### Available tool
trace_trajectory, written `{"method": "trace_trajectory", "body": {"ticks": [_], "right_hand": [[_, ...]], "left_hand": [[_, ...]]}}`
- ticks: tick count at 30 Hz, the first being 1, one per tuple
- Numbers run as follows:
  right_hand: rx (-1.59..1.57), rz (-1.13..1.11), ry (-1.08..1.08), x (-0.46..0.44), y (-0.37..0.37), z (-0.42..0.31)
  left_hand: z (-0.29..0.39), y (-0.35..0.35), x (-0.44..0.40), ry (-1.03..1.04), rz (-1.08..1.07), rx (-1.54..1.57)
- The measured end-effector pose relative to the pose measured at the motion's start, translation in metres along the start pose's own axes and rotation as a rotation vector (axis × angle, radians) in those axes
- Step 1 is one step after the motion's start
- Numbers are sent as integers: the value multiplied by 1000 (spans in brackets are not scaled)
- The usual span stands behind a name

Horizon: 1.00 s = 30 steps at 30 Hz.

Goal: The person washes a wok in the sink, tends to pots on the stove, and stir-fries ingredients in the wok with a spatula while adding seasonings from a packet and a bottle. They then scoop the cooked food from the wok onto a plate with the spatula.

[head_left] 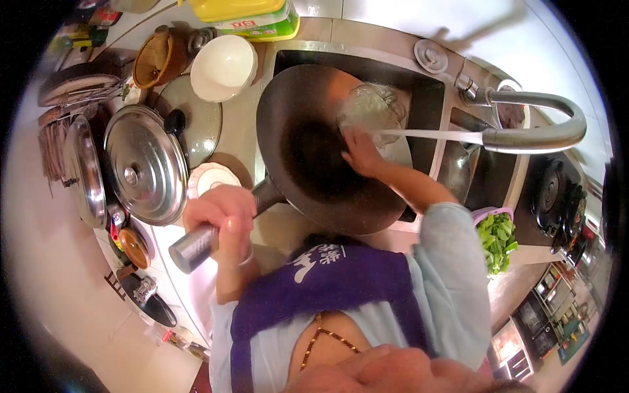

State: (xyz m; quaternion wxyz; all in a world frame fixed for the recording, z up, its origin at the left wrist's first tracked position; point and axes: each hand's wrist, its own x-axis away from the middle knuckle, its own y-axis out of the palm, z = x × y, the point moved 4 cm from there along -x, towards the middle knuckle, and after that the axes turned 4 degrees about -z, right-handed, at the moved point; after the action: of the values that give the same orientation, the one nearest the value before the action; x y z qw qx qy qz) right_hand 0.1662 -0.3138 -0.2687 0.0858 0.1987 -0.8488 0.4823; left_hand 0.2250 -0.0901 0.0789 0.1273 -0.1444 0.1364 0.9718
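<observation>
Fingers of the left hand point(223, 209) are wrapped round the wok handle point(265, 195). Right hand point(362, 154) is inside the wok point(311, 154), fingertips by a glassy blur, probably splash; can't tell if they're spread or pinching something. Wok sits over the sink point(426, 98), handle out past its left side. Faucet point(537, 134) is running, stream point(432, 135) landing just beside the right fingers.

Risks, my read:
- Wok rolls or slides on the sink edge if the left grip slackens or wet fingers slip; one handle is its only visible hold.
- Splash over the rim if the stream hits the curved wall at a bad angle. Sleeve point(445, 229) could get wet.
- White bowl point(224, 67) and steel lid point(145, 164) on the table point(232, 131) could get knocked if the wok swings left.
</observation>
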Motion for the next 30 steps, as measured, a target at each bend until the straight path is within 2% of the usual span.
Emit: {"method": "trace_trajectory", "body": {"ticks": [1,4,7,10,12,14,16,18,20,24,25,27,29,30], "right_hand": [[50,135,53,-29,0,8],[163,337,56,-77,-25,21],[258,158,84,-68,-53,46],[66,107,303,-19,-90,40],[343,-74,384,8,-59,46],[30,-347,357,40,-42,10],[-83,-444,114,56,-24,-39],[-362,-549,-113,70,-20,-92],[-798,-622,-295,96,-85,-145],[-1061,-341,-432,143,-171,-182],[-1069,-330,-452,155,-175,-183],[-905,-551,-426,173,-174,-182],[-709,-569,-472,183,-167,-174],[-601,-479,-530,177,-149,-162]], "left_hand": [[-1,1,1,-6,18,-2],[-5,2,-1,-30,27,-39],[-4,3,3,-52,30,-76],[-9,-1,10,-61,75,-52],[-14,-1,14,-36,168,-94],[-22,-2,15,-77,244,-29],[-22,5,14,-122,365,-2],[-15,13,3,-84,329,-4],[-7,26,-9,-69,288,-45],[40,73,-34,-18,225,-188],[58,86,-39,10,209,-223],[91,103,-48,78,175,-265],[128,110,-60,167,132,-273],[145,114,-66,204,109,-301]]}}
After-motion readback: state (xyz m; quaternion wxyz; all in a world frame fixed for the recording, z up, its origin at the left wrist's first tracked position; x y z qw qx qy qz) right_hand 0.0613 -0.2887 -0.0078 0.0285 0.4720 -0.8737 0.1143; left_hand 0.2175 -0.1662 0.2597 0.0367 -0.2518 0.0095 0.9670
